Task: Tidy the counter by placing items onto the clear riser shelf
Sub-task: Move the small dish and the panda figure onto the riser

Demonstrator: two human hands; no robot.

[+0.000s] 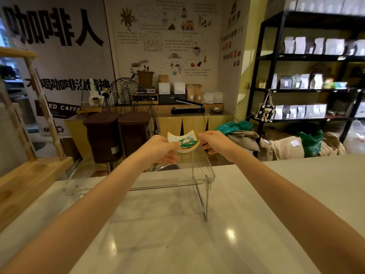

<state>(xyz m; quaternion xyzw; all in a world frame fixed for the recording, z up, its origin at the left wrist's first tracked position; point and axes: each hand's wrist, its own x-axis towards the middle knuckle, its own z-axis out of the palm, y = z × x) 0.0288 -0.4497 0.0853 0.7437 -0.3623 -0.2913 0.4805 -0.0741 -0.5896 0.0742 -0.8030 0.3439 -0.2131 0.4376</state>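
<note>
A small white dish with an orange rim holds green wrapped sachets. Both my hands hold it above the far part of the clear riser shelf. My left hand grips its left side, thumb over the rim. My right hand holds its right edge, fingers curled under. The shelf is transparent with thin metal legs and stands on the pale marble counter. I cannot tell whether the dish touches the shelf top.
A wooden stand sits at the counter's left edge. Beyond the counter are two brown bins, a wire fan, sacks on the floor and a black rack of bags.
</note>
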